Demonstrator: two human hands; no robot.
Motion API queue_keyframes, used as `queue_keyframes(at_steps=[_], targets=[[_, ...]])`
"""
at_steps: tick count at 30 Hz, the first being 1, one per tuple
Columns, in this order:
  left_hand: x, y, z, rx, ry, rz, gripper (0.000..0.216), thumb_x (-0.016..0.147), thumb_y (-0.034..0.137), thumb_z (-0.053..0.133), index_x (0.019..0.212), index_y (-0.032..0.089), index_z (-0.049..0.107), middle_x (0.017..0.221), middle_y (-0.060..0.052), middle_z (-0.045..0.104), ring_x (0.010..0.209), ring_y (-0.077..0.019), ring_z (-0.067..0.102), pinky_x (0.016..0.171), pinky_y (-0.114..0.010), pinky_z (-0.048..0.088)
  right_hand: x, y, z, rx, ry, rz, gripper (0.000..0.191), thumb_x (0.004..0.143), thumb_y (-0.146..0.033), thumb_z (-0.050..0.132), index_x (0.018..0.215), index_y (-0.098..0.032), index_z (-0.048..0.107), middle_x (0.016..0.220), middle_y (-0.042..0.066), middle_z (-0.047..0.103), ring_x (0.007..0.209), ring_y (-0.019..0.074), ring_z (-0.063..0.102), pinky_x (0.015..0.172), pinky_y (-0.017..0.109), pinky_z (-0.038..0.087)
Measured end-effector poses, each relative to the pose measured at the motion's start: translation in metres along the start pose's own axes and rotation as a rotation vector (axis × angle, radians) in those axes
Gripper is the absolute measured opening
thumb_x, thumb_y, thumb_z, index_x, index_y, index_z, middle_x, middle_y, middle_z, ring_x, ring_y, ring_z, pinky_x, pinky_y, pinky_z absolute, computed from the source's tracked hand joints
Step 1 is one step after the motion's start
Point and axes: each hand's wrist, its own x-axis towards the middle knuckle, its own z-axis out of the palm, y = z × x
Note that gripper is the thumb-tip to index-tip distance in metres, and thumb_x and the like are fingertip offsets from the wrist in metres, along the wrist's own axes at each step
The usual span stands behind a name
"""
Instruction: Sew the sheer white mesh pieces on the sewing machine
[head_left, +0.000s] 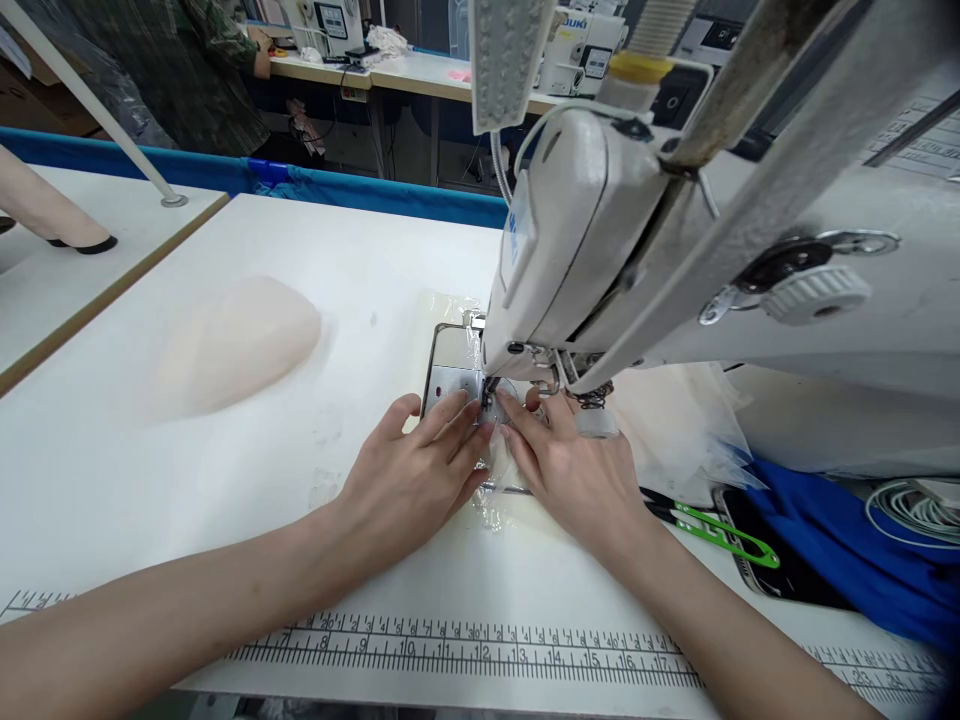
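A white sewing machine [600,230] stands over a metal needle plate [450,365]. A thin clear piece of film or sheer fabric [491,500] lies under the presser foot [489,395]. My left hand [416,475] lies flat on it, fingers stretched toward the needle. On the other side my right hand [570,465] presses down too, fingertips right beside the presser foot. Neither hand grips anything.
A pale beige fabric piece [232,345] rests on the white table at left. Green thread snips [720,535], a phone [765,545], blue cloth [847,545] and sheer white fabric [675,420] sit at right. A printed ruler [465,650] runs along the front edge. Another person [202,70] stands at the back.
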Motion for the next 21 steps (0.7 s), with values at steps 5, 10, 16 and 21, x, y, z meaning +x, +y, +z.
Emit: queue_keyframes(at_steps=[5, 10, 16, 21], targets=[[0.001, -0.002, 0.000, 0.009, 0.021, 0.000, 0.028, 0.100, 0.030, 0.043, 0.116, 0.017, 0.062, 0.121, -0.005, 0.068, 0.123, -0.0204, 0.051, 0.089, -0.039, 0.033, 0.000, 0.001, 0.001, -0.017, 0.002, 0.003, 0.037, 0.099, -0.033, 0.042, 0.129, -0.022, 0.061, 0.092, 0.010, 0.069, 0.086, 0.0221, 0.057, 0.070, 0.033, 0.039], [0.000, -0.002, 0.002, 0.008, 0.025, -0.014, 0.028, 0.099, 0.031, 0.047, 0.118, 0.017, 0.062, 0.121, -0.005, 0.068, 0.123, -0.0212, 0.051, 0.089, -0.041, 0.034, 0.002, 0.002, 0.003, -0.012, 0.014, 0.008, 0.036, 0.098, -0.032, 0.042, 0.127, -0.023, 0.062, 0.092, 0.010, 0.070, 0.085, 0.0227, 0.059, 0.069, 0.033, 0.039], [0.001, -0.007, -0.005, -0.130, 0.054, -0.004, 0.024, 0.097, 0.024, 0.049, 0.113, 0.016, 0.064, 0.115, -0.004, 0.069, 0.106, -0.0198, 0.058, 0.084, -0.038, 0.037, 0.000, 0.007, -0.020, 0.160, -0.008, -0.002, 0.028, 0.097, -0.026, 0.046, 0.111, -0.022, 0.070, 0.091, 0.007, 0.071, 0.082, 0.0201, 0.063, 0.067, 0.031, 0.040], [0.005, -0.019, -0.017, -0.440, -0.208, 0.052, 0.037, 0.089, 0.039, 0.058, 0.118, 0.017, 0.063, 0.116, -0.004, 0.065, 0.096, -0.0197, 0.060, 0.079, -0.036, 0.040, -0.003, 0.010, -0.048, 0.571, -0.371, -0.010, 0.022, 0.083, -0.043, 0.068, 0.096, -0.025, 0.066, 0.099, 0.000, 0.067, 0.074, 0.0152, 0.064, 0.057, 0.026, 0.043]])
